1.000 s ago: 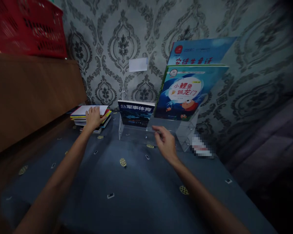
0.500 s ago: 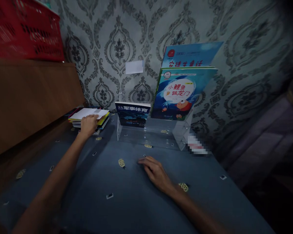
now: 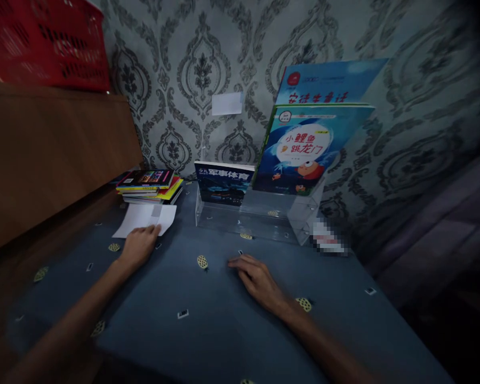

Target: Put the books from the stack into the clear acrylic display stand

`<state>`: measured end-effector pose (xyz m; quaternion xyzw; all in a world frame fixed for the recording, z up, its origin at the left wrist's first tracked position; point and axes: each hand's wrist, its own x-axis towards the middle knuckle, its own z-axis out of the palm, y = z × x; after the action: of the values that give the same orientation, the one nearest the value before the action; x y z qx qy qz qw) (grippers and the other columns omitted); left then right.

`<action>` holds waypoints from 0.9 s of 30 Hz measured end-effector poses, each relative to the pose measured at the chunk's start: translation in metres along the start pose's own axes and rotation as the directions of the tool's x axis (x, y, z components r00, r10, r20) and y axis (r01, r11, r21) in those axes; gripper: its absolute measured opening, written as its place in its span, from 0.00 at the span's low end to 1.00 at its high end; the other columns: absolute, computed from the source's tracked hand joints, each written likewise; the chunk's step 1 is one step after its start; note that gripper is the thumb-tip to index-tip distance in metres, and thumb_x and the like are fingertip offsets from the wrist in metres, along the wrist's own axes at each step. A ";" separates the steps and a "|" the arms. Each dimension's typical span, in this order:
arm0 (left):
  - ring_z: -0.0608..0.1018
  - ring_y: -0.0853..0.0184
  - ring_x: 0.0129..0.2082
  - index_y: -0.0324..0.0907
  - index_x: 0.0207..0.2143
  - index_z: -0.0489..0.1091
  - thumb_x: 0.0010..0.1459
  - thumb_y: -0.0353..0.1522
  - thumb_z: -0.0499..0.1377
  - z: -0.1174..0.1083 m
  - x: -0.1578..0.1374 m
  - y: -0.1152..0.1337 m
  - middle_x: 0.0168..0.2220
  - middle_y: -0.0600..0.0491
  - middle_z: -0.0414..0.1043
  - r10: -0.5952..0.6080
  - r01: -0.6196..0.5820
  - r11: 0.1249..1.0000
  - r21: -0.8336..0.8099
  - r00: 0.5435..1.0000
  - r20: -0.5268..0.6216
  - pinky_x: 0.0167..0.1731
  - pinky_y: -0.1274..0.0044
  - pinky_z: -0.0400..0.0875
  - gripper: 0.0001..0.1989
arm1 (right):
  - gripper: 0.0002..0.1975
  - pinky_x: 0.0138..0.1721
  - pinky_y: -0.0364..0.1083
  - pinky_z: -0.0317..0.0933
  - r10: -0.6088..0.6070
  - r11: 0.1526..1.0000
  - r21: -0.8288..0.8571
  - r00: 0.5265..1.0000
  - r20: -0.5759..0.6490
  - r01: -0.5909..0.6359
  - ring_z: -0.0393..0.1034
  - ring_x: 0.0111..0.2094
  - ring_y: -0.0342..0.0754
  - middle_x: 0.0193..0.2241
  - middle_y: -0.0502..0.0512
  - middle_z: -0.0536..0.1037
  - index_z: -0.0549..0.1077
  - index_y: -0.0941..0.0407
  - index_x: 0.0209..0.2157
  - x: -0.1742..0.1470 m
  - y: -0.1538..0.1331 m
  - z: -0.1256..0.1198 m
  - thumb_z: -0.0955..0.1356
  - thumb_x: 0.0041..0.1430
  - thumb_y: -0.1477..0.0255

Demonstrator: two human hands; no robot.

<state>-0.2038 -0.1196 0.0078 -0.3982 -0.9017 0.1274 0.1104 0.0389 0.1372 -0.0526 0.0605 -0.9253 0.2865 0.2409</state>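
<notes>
My left hand [image 3: 141, 244] is closed on the near right edge of a thin white sheet or booklet [image 3: 138, 220] with a grey patch. The sheet bends slightly, and its far edge lies just in front of a stack of books [image 3: 148, 184]. A dark book with pink and yellow edges is on top of that stack. My right hand [image 3: 256, 274] rests over the blue cloth, fingers stretched out, holding nothing. Beyond it stands a clear acrylic rack [image 3: 260, 218], bearing a dark magazine [image 3: 224, 184] at left and a blue fish-cover book [image 3: 304, 149] at right.
Another blue book [image 3: 328, 80] rises behind the fish-cover one. A small white card [image 3: 226, 104] shows in front of the patterned wall. At left is a brown wooden cabinet [image 3: 56, 160] with a red basket [image 3: 52, 48] on it. A blurred-out item [image 3: 328, 237] lies right of the rack.
My left hand has drawn the white sheet off the top of the stack, toward me, uncovering the dark book. My right hand has stayed about where it was. The view has shifted slightly.
</notes>
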 end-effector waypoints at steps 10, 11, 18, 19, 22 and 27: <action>0.80 0.54 0.49 0.37 0.59 0.67 0.66 0.22 0.49 -0.022 -0.047 0.049 0.53 0.40 0.75 0.183 -0.186 0.983 -0.001 0.966 0.184 0.45 0.66 0.76 0.21 | 0.17 0.56 0.57 0.69 -0.016 1.000 0.024 1.000 -0.011 0.016 0.78 0.45 0.51 0.42 0.57 0.82 0.79 0.52 0.46 0.003 -0.002 0.002 0.61 0.65 0.80; 0.79 0.54 0.50 0.37 0.59 0.66 0.65 0.21 0.49 -0.023 -0.052 0.058 0.54 0.40 0.74 0.221 -0.223 0.975 -0.009 0.959 0.179 0.45 0.66 0.76 0.22 | 0.17 0.56 0.58 0.69 -0.020 0.999 0.027 1.000 -0.016 0.021 0.78 0.44 0.51 0.41 0.57 0.82 0.79 0.52 0.46 0.003 -0.004 0.002 0.61 0.65 0.80; 0.75 0.48 0.55 0.39 0.61 0.65 0.67 0.29 0.54 -0.014 -0.084 0.119 0.57 0.37 0.72 0.567 -0.569 0.814 -0.116 0.822 -0.053 0.45 0.63 0.76 0.20 | 0.14 0.61 0.62 0.62 -0.040 0.999 0.029 0.998 -0.055 0.042 0.76 0.50 0.53 0.48 0.61 0.81 0.77 0.54 0.50 0.001 -0.018 0.005 0.63 0.69 0.72; 0.76 0.48 0.55 0.39 0.60 0.65 0.67 0.35 0.55 -0.015 -0.085 0.124 0.56 0.36 0.72 0.592 -0.598 0.790 -0.136 0.801 -0.088 0.45 0.63 0.76 0.21 | 0.14 0.61 0.61 0.62 -0.050 0.998 0.032 0.998 -0.030 0.051 0.75 0.53 0.54 0.50 0.62 0.81 0.76 0.54 0.51 0.000 -0.018 0.007 0.63 0.69 0.72; 0.78 0.49 0.49 0.39 0.55 0.69 0.63 0.53 0.57 -0.025 -0.080 0.129 0.50 0.39 0.76 0.637 -0.651 0.723 -0.230 0.758 -0.141 0.42 0.63 0.77 0.30 | 0.17 0.62 0.60 0.63 -0.068 0.998 0.012 0.995 0.077 0.067 0.71 0.59 0.56 0.54 0.64 0.79 0.75 0.56 0.55 -0.001 -0.016 0.013 0.64 0.69 0.70; 0.76 0.56 0.54 0.41 0.50 0.70 0.70 0.40 0.52 -0.031 -0.053 0.123 0.51 0.44 0.76 0.604 -0.646 0.675 -0.357 0.762 -0.235 0.55 0.63 0.72 0.15 | 0.21 0.61 0.62 0.64 -0.075 0.993 -0.075 0.989 0.131 0.086 0.68 0.62 0.59 0.58 0.68 0.75 0.72 0.59 0.59 -0.001 -0.013 0.020 0.64 0.67 0.72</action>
<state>-0.0747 -0.0745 -0.0071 -0.7019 -0.7098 -0.0577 0.0166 0.0354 0.1155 -0.0608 0.1063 -0.9465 0.2344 0.1947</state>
